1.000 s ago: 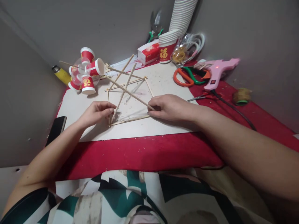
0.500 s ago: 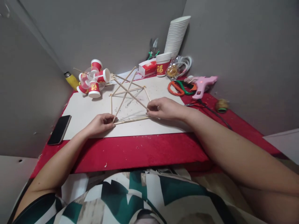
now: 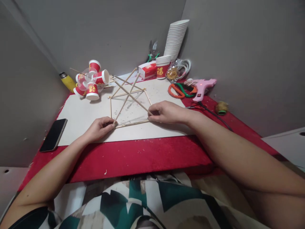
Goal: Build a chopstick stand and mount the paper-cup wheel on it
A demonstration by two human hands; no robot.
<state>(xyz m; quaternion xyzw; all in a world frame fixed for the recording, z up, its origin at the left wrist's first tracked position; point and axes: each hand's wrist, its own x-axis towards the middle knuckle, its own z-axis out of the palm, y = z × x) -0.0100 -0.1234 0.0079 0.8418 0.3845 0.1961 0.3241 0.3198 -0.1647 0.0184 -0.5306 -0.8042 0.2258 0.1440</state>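
A frame of thin wooden sticks (image 3: 132, 123) rests on a white board (image 3: 133, 135), with a rectangular base and crossed sticks rising at its near and far ends. My left hand (image 3: 101, 127) pinches the near left corner, where a slanted stick (image 3: 122, 108) meets the base. At the near right corner, my right hand (image 3: 166, 112) is closed on the lower end of the other slanted stick (image 3: 136, 99). These two sticks cross above the base. My right fingers partly hide their corner joint.
Behind left stands a wheel of red paper cups (image 3: 92, 90) beside a yellow bottle (image 3: 67, 82). A phone (image 3: 53, 135) lies left. To the right are scissors (image 3: 176, 91), a pink glue gun (image 3: 202, 87) with its cord, and a twine spool (image 3: 221, 108). Stacked cups (image 3: 176, 38) stand behind.
The whole view has shifted slightly. My left fingers have changed their grip a little at the near left corner. My right hand keeps its place on the frame.
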